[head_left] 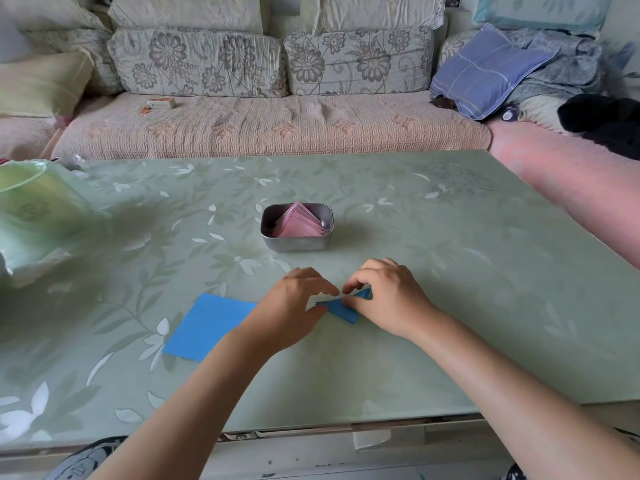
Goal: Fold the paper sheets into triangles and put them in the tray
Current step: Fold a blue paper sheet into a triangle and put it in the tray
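Blue sheet (pixel 207 323) is lying flat on the table (pixel 450 271) at left, beside your left forearm, with nothing holding it. Tray (pixel 296 244) is sitting further back, mid-table, well apart from your hands, with pink triangles (pixel 299 221) leaning stacked inside it. Your left hand (pixel 291 306) is curling thumb and forefinger onto the left end of the fold (pixel 341 309), pinching it. Your right hand (pixel 391 296) is doing the same on the right end, fingers bent, nipping the paper; exact contact under the fingertips is hidden. The fold is blue too and is resting on the table between both hands. It's partly covered, so its shape is hard to call; probably a narrow triangle mid-crease.

Judgement: this paper is going to handle light, thin and floppy, sliding easily on the smooth-looking top and crumpling if squeezed. You're best taking it by the creased edge or a corner with a light pinch, one hand pinning while the other is running the crease. When lifting to the tray, be holding the thick folded side so it isn't springing open.
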Demonstrator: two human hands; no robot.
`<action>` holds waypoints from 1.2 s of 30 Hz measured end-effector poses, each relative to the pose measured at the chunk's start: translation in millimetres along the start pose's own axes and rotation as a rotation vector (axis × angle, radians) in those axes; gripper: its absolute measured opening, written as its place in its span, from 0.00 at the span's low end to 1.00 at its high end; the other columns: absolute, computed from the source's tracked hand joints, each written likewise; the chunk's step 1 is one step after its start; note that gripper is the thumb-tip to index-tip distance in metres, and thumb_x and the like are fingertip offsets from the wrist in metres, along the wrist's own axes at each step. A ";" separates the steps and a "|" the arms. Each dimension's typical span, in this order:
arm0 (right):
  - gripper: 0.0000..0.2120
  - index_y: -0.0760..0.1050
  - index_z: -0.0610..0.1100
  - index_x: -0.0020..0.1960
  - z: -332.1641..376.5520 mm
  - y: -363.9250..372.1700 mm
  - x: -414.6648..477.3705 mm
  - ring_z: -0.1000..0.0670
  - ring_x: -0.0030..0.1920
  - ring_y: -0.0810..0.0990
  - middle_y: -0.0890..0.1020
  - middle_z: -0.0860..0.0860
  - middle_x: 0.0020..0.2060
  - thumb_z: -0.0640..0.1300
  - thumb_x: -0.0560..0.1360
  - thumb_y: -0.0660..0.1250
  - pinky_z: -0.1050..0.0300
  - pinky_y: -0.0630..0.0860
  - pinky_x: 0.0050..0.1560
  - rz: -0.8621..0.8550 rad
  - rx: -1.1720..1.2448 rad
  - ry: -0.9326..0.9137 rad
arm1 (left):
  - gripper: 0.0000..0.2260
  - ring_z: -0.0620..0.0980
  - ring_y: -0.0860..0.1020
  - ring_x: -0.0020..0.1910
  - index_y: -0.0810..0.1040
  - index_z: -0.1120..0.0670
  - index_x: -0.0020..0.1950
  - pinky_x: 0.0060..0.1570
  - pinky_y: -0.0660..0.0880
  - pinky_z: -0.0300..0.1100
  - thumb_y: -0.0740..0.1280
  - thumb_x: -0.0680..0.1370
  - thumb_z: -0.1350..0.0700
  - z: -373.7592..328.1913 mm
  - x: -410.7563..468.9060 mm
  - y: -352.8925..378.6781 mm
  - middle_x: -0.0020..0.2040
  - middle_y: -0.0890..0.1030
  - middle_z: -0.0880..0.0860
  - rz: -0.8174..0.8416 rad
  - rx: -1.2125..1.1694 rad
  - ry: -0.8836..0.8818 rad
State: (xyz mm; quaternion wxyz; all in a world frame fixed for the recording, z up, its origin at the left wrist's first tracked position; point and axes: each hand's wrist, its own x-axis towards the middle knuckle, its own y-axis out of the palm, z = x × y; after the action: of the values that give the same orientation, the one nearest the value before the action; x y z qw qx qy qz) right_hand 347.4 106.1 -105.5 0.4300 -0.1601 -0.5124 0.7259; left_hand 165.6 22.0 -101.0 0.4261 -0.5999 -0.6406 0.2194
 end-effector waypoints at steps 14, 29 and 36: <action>0.13 0.81 0.57 0.53 0.3 -6.0 -0.8 0.51 0.56 0.73 0.78 0.55 0.51 0.62 0.75 0.68 0.54 0.67 0.58 0.077 -0.085 -0.011 | 0.11 0.48 0.73 0.54 0.84 0.51 0.55 0.57 0.70 0.38 0.74 0.74 0.52 -1.5 -7.5 5.9 0.52 0.79 0.48 -0.003 0.107 -0.105; 0.04 0.83 0.50 0.44 3.8 -26.8 -0.1 0.57 0.30 0.74 0.80 0.58 0.31 0.48 0.72 0.76 0.63 0.71 0.36 0.251 0.586 0.261 | 0.10 0.48 0.83 0.41 0.77 0.45 0.54 0.46 0.78 0.45 0.73 0.75 0.56 -10.9 -0.1 -3.7 0.43 0.85 0.49 -0.033 -0.496 -0.407; 0.04 0.83 0.46 0.47 12.6 -35.4 1.3 0.54 0.31 0.74 0.81 0.53 0.34 0.46 0.76 0.72 0.59 0.67 0.35 0.324 0.959 0.321 | 0.11 0.53 0.84 0.37 0.80 0.54 0.56 0.39 0.80 0.41 0.72 0.75 0.63 -20.4 -0.6 -22.4 0.38 0.83 0.56 -0.060 -0.907 -0.257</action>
State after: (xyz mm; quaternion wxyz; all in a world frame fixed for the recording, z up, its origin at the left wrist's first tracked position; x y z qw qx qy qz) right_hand 354.5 103.3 -68.7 0.4102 -0.1318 -0.0194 0.9022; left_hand 169.0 12.7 -72.5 0.0443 -0.6749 -0.7363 -0.0226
